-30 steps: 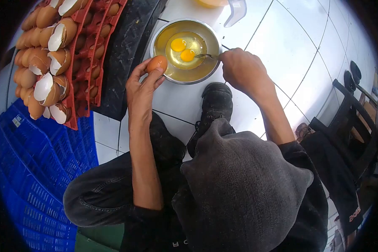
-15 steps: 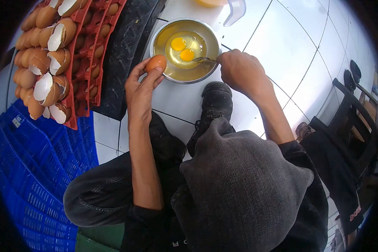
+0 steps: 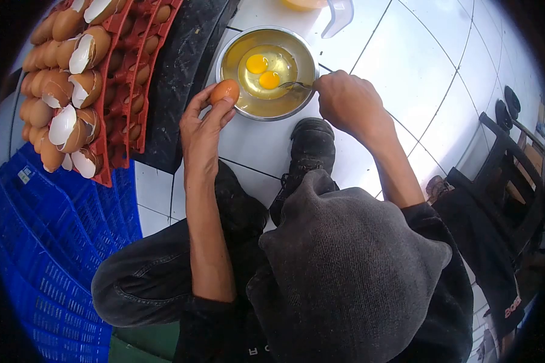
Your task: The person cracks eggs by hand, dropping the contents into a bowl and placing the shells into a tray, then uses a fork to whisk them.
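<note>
Between the thumb and fingers of my left hand (image 3: 207, 118) is a brown egg (image 3: 225, 91), held at the left rim of a metal bowl (image 3: 272, 114). Two yolks (image 3: 263, 71) lie in clear egg white inside the bowl, which rests on the tiled floor. My right hand (image 3: 348, 100) is closed around the handle of a fork (image 3: 295, 85) at the bowl's right side. The fork's metal end reaches over the rim toward the lower yolk; its handle is hidden in my fist.
Red egg trays (image 3: 122, 91) at the left carry brown eggs and broken shells (image 3: 66, 128). They sit by a black slab (image 3: 184, 66), above blue plastic crates (image 3: 54, 242). A clear plastic container (image 3: 338, 17) is beyond the bowl. Another person's dark-clothed leg (image 3: 475, 242) is at the right.
</note>
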`<move>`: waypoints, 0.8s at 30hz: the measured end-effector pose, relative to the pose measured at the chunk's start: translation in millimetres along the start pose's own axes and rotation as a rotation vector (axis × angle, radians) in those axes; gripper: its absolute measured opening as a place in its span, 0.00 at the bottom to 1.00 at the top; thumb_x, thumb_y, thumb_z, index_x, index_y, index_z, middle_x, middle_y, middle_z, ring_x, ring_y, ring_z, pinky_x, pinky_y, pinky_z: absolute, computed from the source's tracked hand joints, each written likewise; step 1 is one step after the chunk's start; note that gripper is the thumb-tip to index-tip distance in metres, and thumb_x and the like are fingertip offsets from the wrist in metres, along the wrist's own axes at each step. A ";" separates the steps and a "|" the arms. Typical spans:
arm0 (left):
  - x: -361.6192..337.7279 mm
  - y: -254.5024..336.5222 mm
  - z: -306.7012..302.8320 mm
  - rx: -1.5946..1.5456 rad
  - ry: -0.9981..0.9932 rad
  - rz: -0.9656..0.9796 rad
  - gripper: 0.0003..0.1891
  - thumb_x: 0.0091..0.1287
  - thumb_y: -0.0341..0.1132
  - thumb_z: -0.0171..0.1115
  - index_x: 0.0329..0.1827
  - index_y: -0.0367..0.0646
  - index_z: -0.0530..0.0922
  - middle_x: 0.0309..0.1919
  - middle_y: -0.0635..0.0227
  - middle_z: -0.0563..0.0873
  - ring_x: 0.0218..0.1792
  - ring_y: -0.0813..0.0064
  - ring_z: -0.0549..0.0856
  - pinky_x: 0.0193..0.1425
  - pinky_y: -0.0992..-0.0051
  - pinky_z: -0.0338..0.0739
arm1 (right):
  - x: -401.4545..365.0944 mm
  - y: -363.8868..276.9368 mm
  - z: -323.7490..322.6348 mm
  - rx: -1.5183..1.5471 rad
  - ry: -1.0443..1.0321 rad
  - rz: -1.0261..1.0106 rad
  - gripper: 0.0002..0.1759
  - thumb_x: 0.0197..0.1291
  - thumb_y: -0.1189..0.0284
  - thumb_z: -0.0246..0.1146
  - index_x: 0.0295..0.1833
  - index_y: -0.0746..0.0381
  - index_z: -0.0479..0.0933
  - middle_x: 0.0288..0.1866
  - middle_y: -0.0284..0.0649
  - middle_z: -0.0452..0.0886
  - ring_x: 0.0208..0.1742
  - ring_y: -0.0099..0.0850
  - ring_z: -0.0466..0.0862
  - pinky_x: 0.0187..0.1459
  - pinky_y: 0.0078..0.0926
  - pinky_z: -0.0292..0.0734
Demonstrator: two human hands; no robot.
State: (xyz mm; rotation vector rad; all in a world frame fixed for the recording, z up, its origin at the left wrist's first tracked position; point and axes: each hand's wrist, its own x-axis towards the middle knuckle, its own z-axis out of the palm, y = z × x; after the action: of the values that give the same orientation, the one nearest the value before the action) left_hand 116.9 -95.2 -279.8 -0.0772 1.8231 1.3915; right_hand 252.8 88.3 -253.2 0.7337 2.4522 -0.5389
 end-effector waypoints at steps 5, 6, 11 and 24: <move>1.4 -2.4 -1.1 -0.012 -0.008 -0.001 0.24 0.63 0.36 0.68 0.60 0.36 0.76 0.52 0.60 0.81 0.54 0.71 0.81 0.60 0.69 0.76 | 0.1 -0.1 3.1 -0.032 0.060 -0.023 0.09 0.59 0.75 0.57 0.34 0.65 0.83 0.29 0.51 0.84 0.34 0.45 0.87 0.38 0.40 0.83; 1.5 -2.3 -1.0 -0.014 -0.009 0.001 0.24 0.63 0.36 0.68 0.60 0.36 0.76 0.52 0.60 0.81 0.54 0.71 0.81 0.60 0.69 0.76 | 0.0 0.0 4.3 -0.043 0.096 -0.040 0.09 0.58 0.75 0.58 0.32 0.66 0.83 0.28 0.50 0.84 0.33 0.44 0.88 0.37 0.39 0.84; 0.4 -0.6 0.6 -0.003 0.010 -0.003 0.24 0.63 0.36 0.68 0.60 0.35 0.75 0.52 0.60 0.81 0.53 0.72 0.81 0.60 0.69 0.77 | 0.3 -1.1 4.0 -0.067 0.101 -0.043 0.08 0.57 0.75 0.59 0.32 0.65 0.83 0.28 0.50 0.85 0.33 0.44 0.88 0.36 0.39 0.84; 1.5 0.5 0.1 -0.033 0.013 -0.003 0.24 0.62 0.31 0.68 0.60 0.31 0.75 0.54 0.54 0.77 0.50 0.69 0.84 0.54 0.76 0.82 | 2.3 -2.1 2.6 -0.054 0.047 -0.035 0.11 0.60 0.77 0.52 0.34 0.66 0.82 0.28 0.52 0.83 0.33 0.46 0.86 0.38 0.42 0.82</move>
State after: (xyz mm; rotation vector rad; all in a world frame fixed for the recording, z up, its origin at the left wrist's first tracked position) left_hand 115.7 -94.4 -280.3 -0.1059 1.8102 1.4220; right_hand 250.9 86.3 -256.1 0.6907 2.5170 -0.4720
